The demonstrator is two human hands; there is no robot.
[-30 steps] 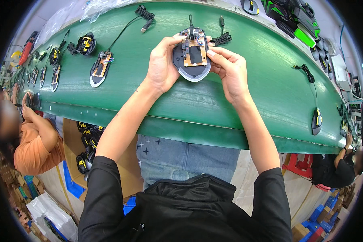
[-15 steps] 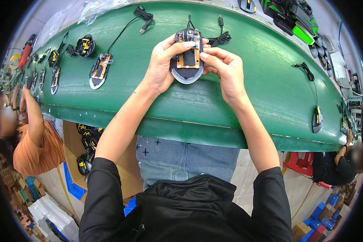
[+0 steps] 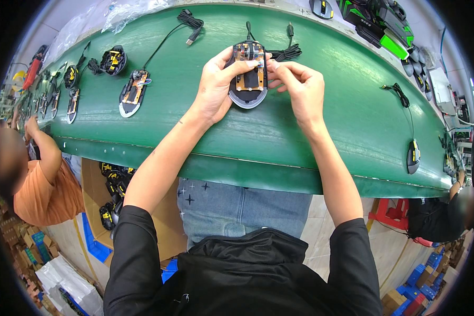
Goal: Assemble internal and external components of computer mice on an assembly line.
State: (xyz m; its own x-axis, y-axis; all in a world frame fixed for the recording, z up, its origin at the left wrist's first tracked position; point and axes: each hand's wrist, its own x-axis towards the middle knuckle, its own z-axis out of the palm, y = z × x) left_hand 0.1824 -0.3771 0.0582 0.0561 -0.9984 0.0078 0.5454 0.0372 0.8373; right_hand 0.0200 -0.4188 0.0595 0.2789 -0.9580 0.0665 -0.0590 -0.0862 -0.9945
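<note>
My left hand point(image 3: 214, 87) grips an opened computer mouse point(image 3: 246, 100), its thumb lying across the brown circuit board point(image 3: 240, 83). The mouse has no top cover, and its rounded grey end points toward me. A thin coloured wire and a small white plug show by the thumb tip. At the right edge of the mouse, my right hand point(image 3: 299, 87) is closed, with thumb and forefinger pinched together beside the board. What sits between those fingertips is too small to make out. The mouse's black cable point(image 3: 248, 29) leads away at the far end.
Left on the green work surface point(image 3: 195, 142) lie another opened mouse point(image 3: 134, 94) and a mouse cover point(image 3: 113, 60). A cabled mouse point(image 3: 414, 157) lies at the right. Below the left edge stands a cardboard box point(image 3: 163, 224) of black-and-yellow parts. Co-workers sit at both sides.
The mouse and both hands have shifted slightly to the right. My right fingertips have moved up and off the board to the mouse's right edge.
</note>
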